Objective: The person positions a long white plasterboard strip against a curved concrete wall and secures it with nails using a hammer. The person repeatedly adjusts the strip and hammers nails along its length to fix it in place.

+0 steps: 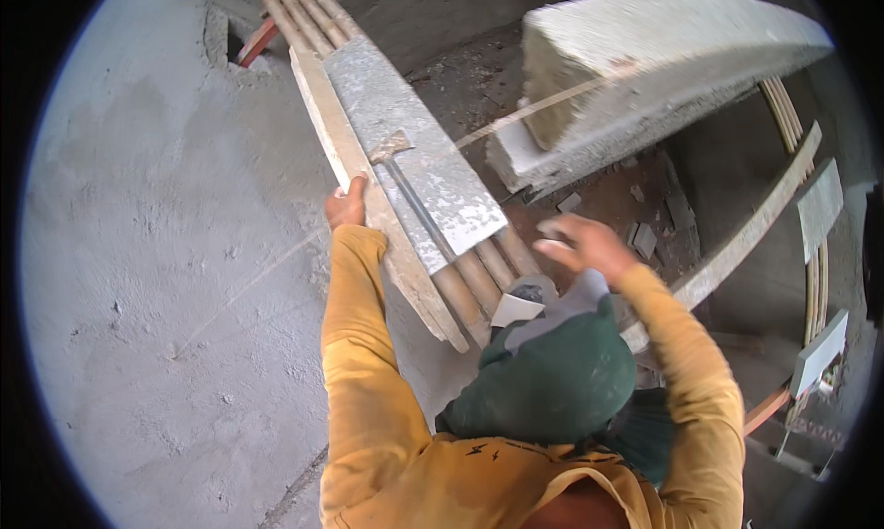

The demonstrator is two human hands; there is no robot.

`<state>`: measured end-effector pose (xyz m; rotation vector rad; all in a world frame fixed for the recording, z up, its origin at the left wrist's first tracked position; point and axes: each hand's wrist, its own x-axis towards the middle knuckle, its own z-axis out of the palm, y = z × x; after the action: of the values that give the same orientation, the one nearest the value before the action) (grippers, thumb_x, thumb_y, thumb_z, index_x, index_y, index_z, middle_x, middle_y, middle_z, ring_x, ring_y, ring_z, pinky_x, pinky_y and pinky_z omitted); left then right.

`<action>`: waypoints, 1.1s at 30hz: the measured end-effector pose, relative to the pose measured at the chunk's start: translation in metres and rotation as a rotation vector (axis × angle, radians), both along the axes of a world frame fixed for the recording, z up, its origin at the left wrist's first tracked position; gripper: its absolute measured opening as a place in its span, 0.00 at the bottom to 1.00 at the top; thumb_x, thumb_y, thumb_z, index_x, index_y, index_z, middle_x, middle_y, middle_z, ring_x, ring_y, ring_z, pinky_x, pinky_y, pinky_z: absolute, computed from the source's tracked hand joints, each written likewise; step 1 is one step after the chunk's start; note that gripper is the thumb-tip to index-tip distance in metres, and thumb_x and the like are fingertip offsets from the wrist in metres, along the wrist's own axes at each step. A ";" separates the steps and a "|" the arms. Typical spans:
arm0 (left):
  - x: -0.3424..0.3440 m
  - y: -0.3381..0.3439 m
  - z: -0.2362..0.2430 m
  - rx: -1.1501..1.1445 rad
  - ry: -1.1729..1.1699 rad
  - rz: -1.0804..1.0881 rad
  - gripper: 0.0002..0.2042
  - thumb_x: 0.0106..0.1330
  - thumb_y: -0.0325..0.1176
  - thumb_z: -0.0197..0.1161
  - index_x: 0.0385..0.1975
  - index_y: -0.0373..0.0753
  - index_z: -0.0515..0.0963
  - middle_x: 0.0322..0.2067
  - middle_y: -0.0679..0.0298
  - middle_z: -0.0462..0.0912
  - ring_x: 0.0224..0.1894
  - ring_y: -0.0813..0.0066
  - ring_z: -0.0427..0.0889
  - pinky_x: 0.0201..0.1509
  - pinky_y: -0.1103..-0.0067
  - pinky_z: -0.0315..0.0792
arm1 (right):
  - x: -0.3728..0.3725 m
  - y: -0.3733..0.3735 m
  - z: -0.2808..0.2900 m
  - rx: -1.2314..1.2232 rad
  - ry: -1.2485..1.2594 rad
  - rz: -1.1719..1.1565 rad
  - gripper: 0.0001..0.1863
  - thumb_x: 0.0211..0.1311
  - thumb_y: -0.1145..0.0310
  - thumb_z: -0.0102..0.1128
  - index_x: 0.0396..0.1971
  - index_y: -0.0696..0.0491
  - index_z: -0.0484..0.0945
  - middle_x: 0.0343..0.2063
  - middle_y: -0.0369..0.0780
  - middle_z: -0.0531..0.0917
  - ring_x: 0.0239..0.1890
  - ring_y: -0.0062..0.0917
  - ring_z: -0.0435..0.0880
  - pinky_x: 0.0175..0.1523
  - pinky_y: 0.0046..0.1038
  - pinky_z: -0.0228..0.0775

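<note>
My left hand (347, 207) is closed round the outer edge of a long wooden board (382, 234), thumb on top. The board lies along the left side of several round poles (479, 276). On the poles rests a grey, white-speckled panel (414, 133). A hammer (412, 193) with a dusty head and a dark, straight handle lies on it, near the board. To the right, my right hand (594, 246) hovers past the panel's near end. Its fingers are curled, with a gap between thumb and forefinger, and nothing shows between them.
A thick concrete block (672, 46) juts in at upper right. Below it a curved-looking plank (755, 216) crosses over a lower floor with broken pieces. A plastered wall (175, 207) fills the left. A pale string (529, 110) runs toward the block.
</note>
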<state>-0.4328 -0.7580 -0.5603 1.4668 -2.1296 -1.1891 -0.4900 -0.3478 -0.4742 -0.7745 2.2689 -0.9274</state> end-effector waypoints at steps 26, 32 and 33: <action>-0.082 -0.013 0.001 -0.066 -0.342 -0.012 0.37 0.51 0.59 0.60 0.49 0.28 0.78 0.50 0.43 0.80 0.54 0.50 0.78 0.59 0.65 0.69 | 0.025 -0.127 -0.119 0.107 0.039 -0.163 0.24 0.55 0.58 0.58 0.45 0.59 0.69 0.28 0.56 0.82 0.33 0.53 0.82 0.43 0.50 0.72; -0.085 -0.001 0.007 -0.138 -0.384 0.014 0.37 0.56 0.64 0.56 0.46 0.29 0.80 0.48 0.44 0.81 0.52 0.49 0.79 0.57 0.63 0.70 | 0.025 -0.123 -0.121 0.098 0.069 -0.163 0.23 0.55 0.59 0.59 0.44 0.59 0.69 0.26 0.56 0.82 0.32 0.53 0.82 0.42 0.50 0.72; -0.084 -0.002 0.005 -0.128 -0.367 0.028 0.38 0.56 0.65 0.55 0.46 0.29 0.80 0.47 0.44 0.81 0.52 0.49 0.79 0.56 0.63 0.70 | 0.025 -0.122 -0.122 0.101 0.081 -0.158 0.22 0.55 0.59 0.60 0.44 0.59 0.69 0.26 0.56 0.82 0.32 0.53 0.82 0.42 0.49 0.72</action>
<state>-0.5165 -0.7596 -0.5553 1.7580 -2.3543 -0.8037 -0.4651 -0.4703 -0.5963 -0.6052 2.4557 -0.8579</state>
